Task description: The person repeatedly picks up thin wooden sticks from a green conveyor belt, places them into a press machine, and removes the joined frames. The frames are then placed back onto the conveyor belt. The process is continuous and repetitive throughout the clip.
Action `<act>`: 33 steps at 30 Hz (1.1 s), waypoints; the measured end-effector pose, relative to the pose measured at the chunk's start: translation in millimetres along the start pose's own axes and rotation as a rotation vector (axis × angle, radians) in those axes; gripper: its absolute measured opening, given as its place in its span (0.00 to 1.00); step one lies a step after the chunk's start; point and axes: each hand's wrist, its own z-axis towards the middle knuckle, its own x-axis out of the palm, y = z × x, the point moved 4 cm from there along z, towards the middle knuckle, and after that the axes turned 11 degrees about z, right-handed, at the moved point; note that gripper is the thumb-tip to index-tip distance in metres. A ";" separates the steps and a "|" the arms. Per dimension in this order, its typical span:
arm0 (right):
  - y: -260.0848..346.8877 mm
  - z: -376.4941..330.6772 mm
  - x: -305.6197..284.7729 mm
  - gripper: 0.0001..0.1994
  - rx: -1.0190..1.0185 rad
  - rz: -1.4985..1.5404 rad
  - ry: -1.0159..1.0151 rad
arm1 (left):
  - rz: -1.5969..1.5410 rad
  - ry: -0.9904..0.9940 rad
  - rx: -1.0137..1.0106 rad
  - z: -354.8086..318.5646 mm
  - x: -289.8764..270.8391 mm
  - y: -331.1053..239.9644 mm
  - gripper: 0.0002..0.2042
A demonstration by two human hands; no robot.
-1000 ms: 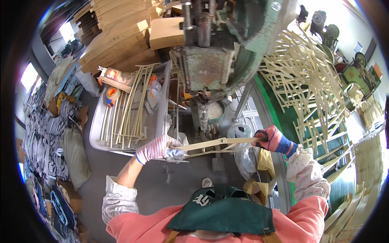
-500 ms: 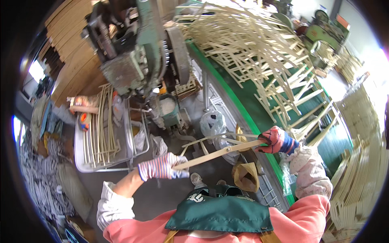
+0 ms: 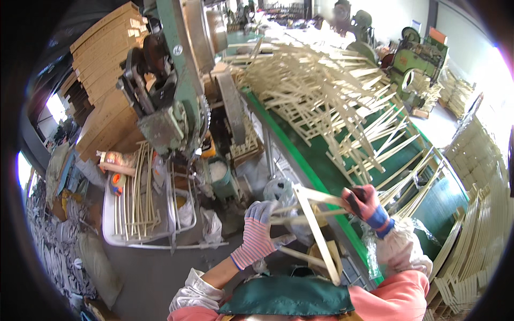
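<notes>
the right hand (image 3: pixel 369 206) is closed on one end of a jointed frame of pale wooden slats (image 3: pixel 316 235), and appears over the near edge of the green conveyor table (image 3: pixel 289 143). from that grip the frame lies toward the left hand (image 3: pixel 259 235), off the table's left side. the right hand is nearer; the left has thumb and fingers spread around the far slat ends, and i cannot tell whether it touches them. several slats run crosswise, away from the table; one long slat points down toward the apron (image 3: pixel 289 297).
</notes>
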 end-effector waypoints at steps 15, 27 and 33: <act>108.0 -145.7 -62.0 0.27 -0.160 -1.508 0.169 | 0.117 0.458 0.984 99.5 137.9 -200.4 0.07; -1.9 -2.0 -77.4 0.22 -0.332 -0.110 -0.628 | -0.008 -0.295 1.359 218.8 19.4 -191.2 0.16; 44.3 329.7 -113.5 0.21 -0.478 0.177 -0.271 | -0.452 -0.182 1.185 217.2 -32.0 -56.4 0.13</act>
